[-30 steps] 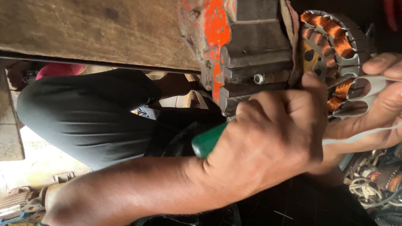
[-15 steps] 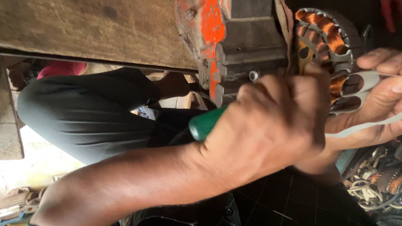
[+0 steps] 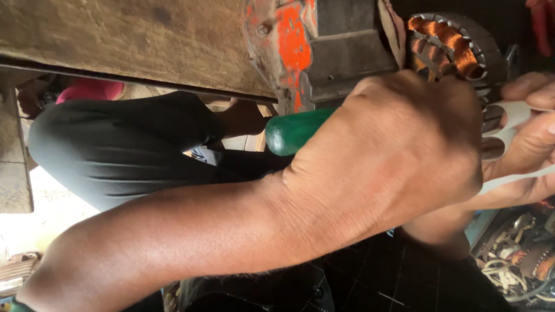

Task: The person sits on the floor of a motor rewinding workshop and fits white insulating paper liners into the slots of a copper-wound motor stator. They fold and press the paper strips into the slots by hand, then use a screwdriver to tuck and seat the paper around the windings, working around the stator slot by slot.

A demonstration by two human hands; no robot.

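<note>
My right hand (image 3: 400,158) is clenched round the green-handled tool (image 3: 295,132), its tip hidden at the stator (image 3: 446,45) in the vise (image 3: 320,36). My left hand's (image 3: 547,140) fingers pinch white strips (image 3: 512,115) beside it. I'd press gently, clear of the copper.

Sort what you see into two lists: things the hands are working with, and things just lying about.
In use:
green-handled tool, gripped by one hand
copper-wound stator
white strips, in the other hand
orange vise

Lying about:
red pliers
wire clutter
wooden bench
</note>
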